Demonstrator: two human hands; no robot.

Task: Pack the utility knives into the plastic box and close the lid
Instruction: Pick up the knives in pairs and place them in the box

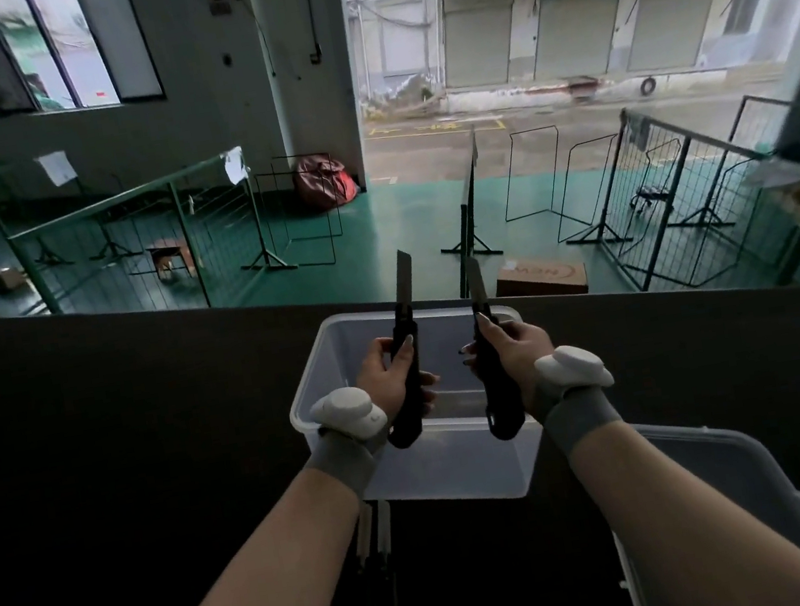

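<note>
A clear plastic box (444, 472) stands open on the dark table in front of me, and it looks empty inside. My left hand (390, 374) grips a black utility knife (409, 395) upright above the box, blade extended and pointing away from me. My right hand (512, 353) holds a second black utility knife (497, 392) the same way, also with its blade out. The box's translucent lid (726, 487) lies flat on the table at the lower right, partly under my right forearm. More utility knives (375, 550) lie on the table near my left forearm, partly hidden.
The dark table (123, 448) ends at a far edge just behind the box. Beyond it are a green floor, metal fence panels (671, 189) and a cardboard box (539, 276). White trackers sit on both of my wrists.
</note>
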